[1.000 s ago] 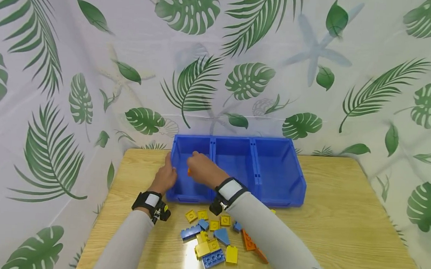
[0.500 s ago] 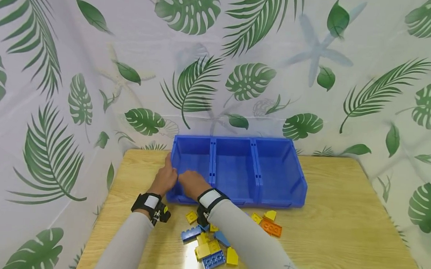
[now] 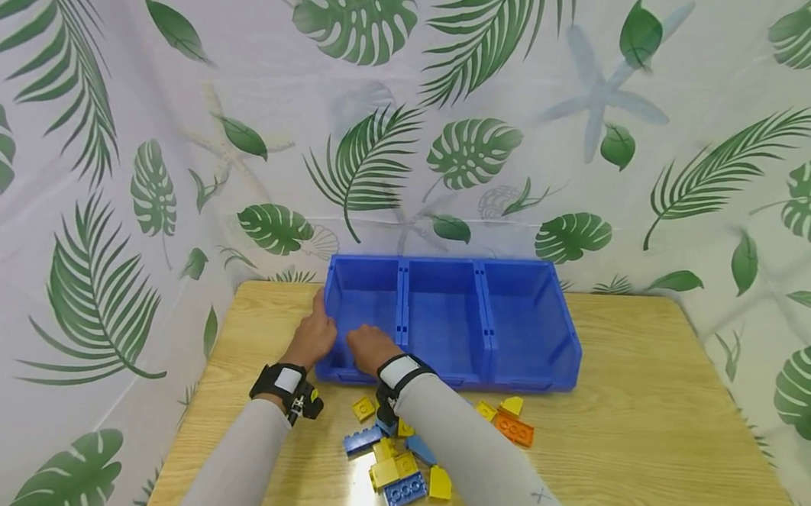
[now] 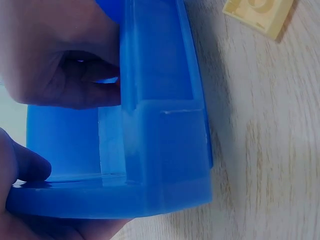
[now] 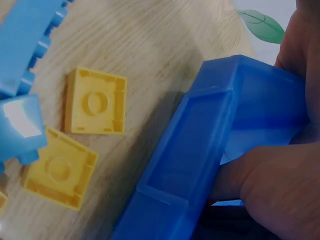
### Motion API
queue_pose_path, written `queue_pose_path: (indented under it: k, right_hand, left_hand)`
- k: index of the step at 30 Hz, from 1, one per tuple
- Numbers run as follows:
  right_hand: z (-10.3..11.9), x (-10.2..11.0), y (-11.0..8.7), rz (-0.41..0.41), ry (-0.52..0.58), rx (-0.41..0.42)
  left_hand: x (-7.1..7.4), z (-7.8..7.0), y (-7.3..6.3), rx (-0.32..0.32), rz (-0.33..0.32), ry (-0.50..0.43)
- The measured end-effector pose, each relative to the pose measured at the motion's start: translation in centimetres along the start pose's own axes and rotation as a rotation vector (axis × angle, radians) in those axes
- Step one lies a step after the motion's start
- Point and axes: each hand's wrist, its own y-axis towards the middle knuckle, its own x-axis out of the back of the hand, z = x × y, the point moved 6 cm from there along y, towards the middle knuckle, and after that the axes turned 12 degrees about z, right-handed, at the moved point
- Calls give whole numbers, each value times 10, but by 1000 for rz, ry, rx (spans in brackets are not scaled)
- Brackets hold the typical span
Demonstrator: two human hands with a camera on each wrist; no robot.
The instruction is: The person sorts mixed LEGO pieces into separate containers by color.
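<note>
One bin point(image 3: 529, 383) was held at left

The left hand point(image 3: 311, 338) gripped its left wall point(image 4: 75, 197), thumb inside; the right hand point(image 3: 371, 349) curled in the left compartment point(image 3: 368, 304), any held item hidden. Bricks point(image 3: 404, 491) lay nearer on the tabletop point(image 3: 644, 418).

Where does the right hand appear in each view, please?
Head: right hand below centre, slightly to the left.
Left wrist: right hand at the upper left.
Right wrist: right hand at the lower right.
Shared landmark: front wall of the left blue bin, below the hand in the first, to its right in the second, to its left in the third.
</note>
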Motion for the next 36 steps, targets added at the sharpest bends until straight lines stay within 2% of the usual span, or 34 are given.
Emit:
queue_pose_path:
  k: [10,18,20,24,27,30,33,36]
  right_hand:
    - [1,9,-5,101,-7,-26]
    - [2,10,-10,159,-41,-2]
    - [3,16,-12,139,-67,28]
    - [6,48,-24,83,-90,88]
    - [5,80,-39,113,-49,116]
    - [0,101,-60,150,-32,154]
    - [-6,112,-90,154,-62,203]
    - [-14,111,-124,156,-101,231]
  left_hand:
    - [-3,0,1,13,-1,-16]
    - [-2,1,4,-3,-13,-9]
    - [-1,2,3,-4,-16,1]
    - [4,-1,2,-19,-34,21]
    - [8,-4,2,-27,-47,23]
    - [8,-5,2,-25,-45,16]
    - [5,-5,2,-27,-31,3]
    - [2,-2,-1,-31,-28,7]
